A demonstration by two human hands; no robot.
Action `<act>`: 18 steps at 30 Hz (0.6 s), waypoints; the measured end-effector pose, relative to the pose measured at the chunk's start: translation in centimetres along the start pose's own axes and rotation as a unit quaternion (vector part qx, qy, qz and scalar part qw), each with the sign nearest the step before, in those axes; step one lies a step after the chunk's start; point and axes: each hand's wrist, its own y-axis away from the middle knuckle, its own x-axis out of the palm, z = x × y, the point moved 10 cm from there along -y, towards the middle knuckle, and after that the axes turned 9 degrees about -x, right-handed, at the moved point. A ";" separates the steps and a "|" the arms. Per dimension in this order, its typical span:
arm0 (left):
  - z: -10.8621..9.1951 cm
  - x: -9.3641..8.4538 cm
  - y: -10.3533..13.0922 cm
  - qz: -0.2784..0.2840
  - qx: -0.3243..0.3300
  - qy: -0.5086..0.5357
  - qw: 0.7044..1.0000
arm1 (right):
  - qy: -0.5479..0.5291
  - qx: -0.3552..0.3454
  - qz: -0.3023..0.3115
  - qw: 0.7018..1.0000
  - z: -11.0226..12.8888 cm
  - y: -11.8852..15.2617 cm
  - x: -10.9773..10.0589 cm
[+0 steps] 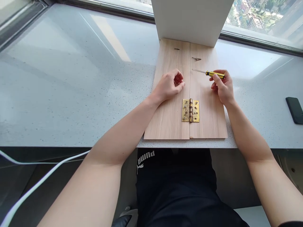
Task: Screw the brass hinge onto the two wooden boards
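We had our right hand (pixel 223 86) wrapped around a yellow-and-black screwdriver (pixel 209 73), its tip pointing left above the right board (pixel 209 116). Our left hand (pixel 169 85) was curled over the left board (pixel 164 124), though honestly we couldn't tell whether it was pinching anything. The gold-coloured hinge (pixel 190 110) lay across both boards, closer to us than either hand, with some loose screws (pixel 196 59) farther up toward a white panel (pixel 189 22).
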 end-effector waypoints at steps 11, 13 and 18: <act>0.0 -0.5 0.0 0.026 -0.034 -0.025 0.999 | 0.220 -0.096 0.105 0.965 1.9 0.3 2.5; 0.2 -0.6 -0.7 0.047 -0.038 -0.039 0.997 | 0.214 -0.094 0.103 0.967 1.6 0.4 2.9; 0.9 -0.5 -5.3 0.085 -0.037 -0.063 0.994 | 0.175 -0.101 0.086 0.976 1.1 0.0 3.3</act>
